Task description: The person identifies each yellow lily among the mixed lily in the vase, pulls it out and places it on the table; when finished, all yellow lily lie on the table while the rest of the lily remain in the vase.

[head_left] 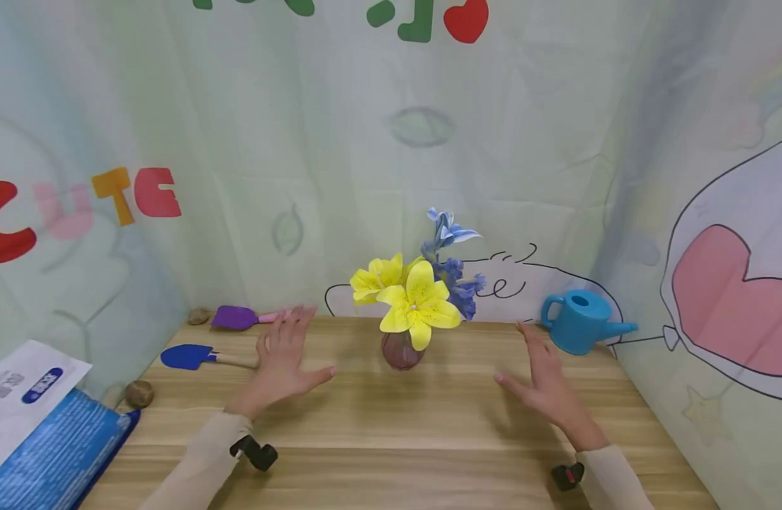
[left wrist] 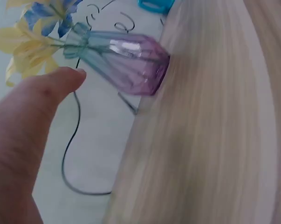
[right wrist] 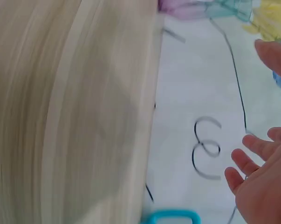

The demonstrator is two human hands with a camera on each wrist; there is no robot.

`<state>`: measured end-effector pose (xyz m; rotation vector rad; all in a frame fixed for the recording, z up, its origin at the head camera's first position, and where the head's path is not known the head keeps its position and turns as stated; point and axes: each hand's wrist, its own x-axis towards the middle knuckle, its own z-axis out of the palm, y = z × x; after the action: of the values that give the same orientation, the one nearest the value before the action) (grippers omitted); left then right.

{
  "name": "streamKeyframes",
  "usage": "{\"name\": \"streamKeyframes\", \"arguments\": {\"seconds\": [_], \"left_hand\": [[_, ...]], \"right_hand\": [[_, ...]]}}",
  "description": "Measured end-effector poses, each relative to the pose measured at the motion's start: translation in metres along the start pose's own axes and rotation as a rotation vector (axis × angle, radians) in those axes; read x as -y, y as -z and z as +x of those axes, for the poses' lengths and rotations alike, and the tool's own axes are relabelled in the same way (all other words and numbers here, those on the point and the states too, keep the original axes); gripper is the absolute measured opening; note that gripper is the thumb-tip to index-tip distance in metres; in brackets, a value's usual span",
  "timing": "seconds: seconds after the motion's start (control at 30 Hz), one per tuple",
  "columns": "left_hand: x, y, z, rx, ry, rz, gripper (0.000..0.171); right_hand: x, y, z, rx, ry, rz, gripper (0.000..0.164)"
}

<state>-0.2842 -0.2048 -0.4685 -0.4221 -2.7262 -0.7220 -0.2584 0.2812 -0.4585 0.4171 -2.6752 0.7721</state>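
Observation:
A glass vase point(left wrist: 131, 60), teal at the neck and purple at the base, stands near the back of the table. It holds yellow lilies point(head_left: 419, 304) and blue flowers point(head_left: 455, 276). My left hand point(head_left: 285, 358) is spread to the left of the vase, apart from it, with nothing in its grasp. To the vase's right my right hand point(head_left: 544, 375) hovers with fingers extended, also holding nothing. Just beyond the right hand sits a blue watering can point(head_left: 579, 322). Behind the left hand lie a purple toy shovel point(head_left: 234, 317) with a pink handle and a blue trowel point(head_left: 188, 356).
Brown stones point(head_left: 139, 394) lie along the table's left edge. A blue and white packet point(head_left: 53, 439) stands at the near left. Printed curtains point(head_left: 340, 142) enclose the wooden table point(head_left: 416, 467) at the back and both sides.

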Motion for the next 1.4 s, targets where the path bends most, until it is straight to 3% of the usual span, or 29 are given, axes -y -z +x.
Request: {"name": "streamKeyframes", "arguments": {"seconds": [0.17,0.47,0.9,1.03,1.17,1.4], "left_hand": [[-0.021,-0.026,0.004,0.013,0.013,-0.184,0.119],[-0.045,-0.063,0.014,0.079,0.028,-0.431,0.111],[-0.069,-0.101,0.033,0.062,0.120,-0.666,0.099],[-0.071,-0.111,0.034,0.059,0.121,-0.696,0.095],[-0.071,-0.115,0.036,0.032,0.081,-0.666,0.086],[-0.072,-0.118,0.036,0.017,0.041,-0.624,0.074]], "right_hand": [[0.020,-0.016,0.005,-0.012,0.004,0.135,0.092],[0.054,-0.033,0.016,-0.050,0.037,0.335,0.072],[0.092,-0.050,0.035,0.009,0.012,0.542,0.063],[0.103,-0.052,0.042,0.014,-0.053,0.565,0.056],[0.111,-0.053,0.052,-0.005,-0.090,0.637,0.047],[0.120,-0.059,0.064,-0.042,-0.023,0.790,0.048]]}}
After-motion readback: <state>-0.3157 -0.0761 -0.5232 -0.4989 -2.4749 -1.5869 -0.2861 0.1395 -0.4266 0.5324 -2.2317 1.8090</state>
